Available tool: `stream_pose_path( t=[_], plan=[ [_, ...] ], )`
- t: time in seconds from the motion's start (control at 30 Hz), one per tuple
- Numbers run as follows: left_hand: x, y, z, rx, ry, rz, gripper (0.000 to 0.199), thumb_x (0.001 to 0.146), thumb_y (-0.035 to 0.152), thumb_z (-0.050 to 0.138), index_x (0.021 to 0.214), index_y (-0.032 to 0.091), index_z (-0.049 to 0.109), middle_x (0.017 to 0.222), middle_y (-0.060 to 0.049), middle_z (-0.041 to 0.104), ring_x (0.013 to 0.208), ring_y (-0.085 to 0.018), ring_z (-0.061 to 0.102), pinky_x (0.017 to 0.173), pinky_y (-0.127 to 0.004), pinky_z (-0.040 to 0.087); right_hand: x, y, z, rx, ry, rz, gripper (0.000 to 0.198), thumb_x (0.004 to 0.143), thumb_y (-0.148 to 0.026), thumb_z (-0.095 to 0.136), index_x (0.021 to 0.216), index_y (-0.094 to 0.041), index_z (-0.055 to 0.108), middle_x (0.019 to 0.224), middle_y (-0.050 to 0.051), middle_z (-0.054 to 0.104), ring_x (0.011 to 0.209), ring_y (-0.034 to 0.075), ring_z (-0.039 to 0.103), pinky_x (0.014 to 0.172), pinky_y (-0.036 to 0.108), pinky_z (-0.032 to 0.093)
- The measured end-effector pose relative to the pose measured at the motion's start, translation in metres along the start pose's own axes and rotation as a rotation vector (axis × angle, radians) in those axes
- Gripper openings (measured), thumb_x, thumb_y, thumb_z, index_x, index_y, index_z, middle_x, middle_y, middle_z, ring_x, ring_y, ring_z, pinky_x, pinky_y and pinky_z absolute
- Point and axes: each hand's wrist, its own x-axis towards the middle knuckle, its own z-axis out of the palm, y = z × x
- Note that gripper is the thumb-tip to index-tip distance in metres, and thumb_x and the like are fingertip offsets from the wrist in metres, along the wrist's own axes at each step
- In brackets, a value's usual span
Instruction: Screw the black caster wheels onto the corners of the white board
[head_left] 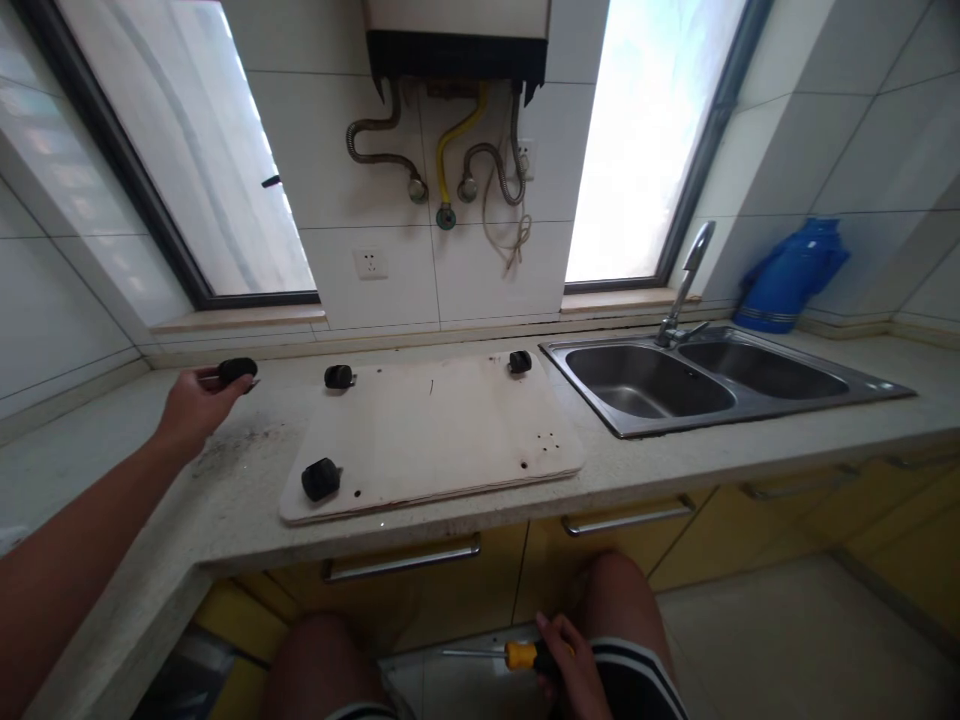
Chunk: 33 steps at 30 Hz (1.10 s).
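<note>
My left hand point(196, 408) is closed on a black caster wheel point(238, 370), held up over the left part of the counter. Low in front of my lap, my right hand point(568, 660) grips a screwdriver point(520, 655) with a yellow and black handle, its metal shaft pointing left. A pale board point(427, 430) lies flat on the counter between my hands. Three black casters sit on it: one at the back left point(339, 377), one at the front left point(321, 480) and one at the back right point(520, 362). Several small holes point(548, 441) show near its front right corner.
To the right of the board is a double steel sink point(649, 385) with a tap point(686, 285). A blue container point(791, 275) stands behind it in the corner. Drawer handles point(405, 560) stick out below the counter's front edge. A water heater point(457, 50) hangs above.
</note>
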Motion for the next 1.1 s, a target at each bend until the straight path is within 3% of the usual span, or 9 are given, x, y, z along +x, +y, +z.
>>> stream_pose_path(
  t=[0.13, 0.23, 0.33, 0.47, 0.63, 0.83, 1.1],
  plan=[
    [-0.019, 0.075, 0.05, -0.31, -0.178, 0.122, 0.057, 0.085, 0.052, 0.079, 0.13, 0.023, 0.059, 0.122, -0.005, 0.08, 0.108, -0.021, 0.077, 0.098, -0.04, 0.065, 0.0, 0.003, 0.002, 0.021, -0.027, -0.005, 0.089, 0.046, -0.094, 0.092, 0.072, -0.022, 0.047, 0.058, -0.009, 0.051, 0.041, 0.007, 0.051, 0.04, 0.016, 0.034],
    [-0.056, 0.131, 0.081, -0.532, -0.433, 0.256, 0.083, 0.073, 0.057, 0.094, 0.143, 0.024, 0.066, 0.125, -0.006, 0.08, 0.108, -0.025, 0.077, 0.103, -0.043, 0.063, 0.001, 0.006, -0.002, 0.038, -0.044, -0.005, 0.089, 0.048, -0.093, 0.092, 0.072, -0.022, 0.046, 0.058, -0.01, 0.05, 0.04, 0.006, 0.049, 0.04, 0.017, 0.034],
    [-0.102, 0.181, 0.108, -0.544, -0.682, 0.386, 0.08, 0.068, 0.059, 0.098, 0.134, 0.022, 0.074, 0.122, -0.009, 0.08, 0.109, -0.028, 0.078, 0.106, -0.046, 0.061, 0.003, 0.008, -0.009, 0.052, -0.054, -0.006, 0.088, 0.047, -0.093, 0.093, 0.072, -0.022, 0.047, 0.059, -0.01, 0.05, 0.041, 0.007, 0.05, 0.039, 0.018, 0.036],
    [-0.15, 0.227, 0.144, -0.417, -0.917, 0.546, 0.071, 0.079, 0.06, 0.09, 0.137, 0.024, 0.073, 0.121, -0.011, 0.081, 0.104, -0.029, 0.079, 0.097, -0.046, 0.061, 0.005, 0.01, -0.016, 0.07, -0.065, -0.009, 0.087, 0.052, -0.093, 0.092, 0.074, -0.022, 0.048, 0.062, -0.01, 0.051, 0.041, 0.006, 0.05, 0.041, 0.018, 0.037],
    [-0.184, 0.252, 0.179, -0.116, -0.918, 0.767, 0.056, 0.09, 0.066, 0.072, 0.126, 0.024, 0.077, 0.119, -0.012, 0.081, 0.097, -0.03, 0.075, 0.086, -0.043, 0.056, 0.007, 0.013, -0.017, 0.091, -0.074, -0.013, 0.085, 0.059, -0.093, 0.09, 0.076, -0.022, 0.047, 0.06, -0.009, 0.052, 0.042, 0.006, 0.051, 0.041, 0.016, 0.033],
    [-0.201, 0.255, 0.2, 0.145, -0.859, 0.826, 0.054, 0.092, 0.072, 0.067, 0.112, 0.022, 0.071, 0.11, -0.012, 0.081, 0.1, -0.034, 0.075, 0.081, -0.041, 0.049, 0.013, 0.017, -0.019, 0.132, -0.098, -0.002, 0.082, 0.057, -0.089, 0.094, 0.078, -0.022, 0.051, 0.069, -0.008, 0.054, 0.05, 0.008, 0.054, 0.043, 0.019, 0.041],
    [-0.218, 0.255, 0.212, 0.539, -0.628, 0.908, 0.079, 0.094, 0.097, 0.049, 0.1, 0.021, 0.067, 0.102, -0.017, 0.078, 0.095, -0.042, 0.076, 0.069, -0.042, 0.046, 0.02, 0.018, -0.017, 0.154, -0.081, 0.018, 0.084, 0.053, -0.091, 0.093, 0.075, -0.022, 0.052, 0.072, -0.007, 0.05, 0.056, 0.009, 0.052, 0.044, 0.021, 0.044]
  ],
)
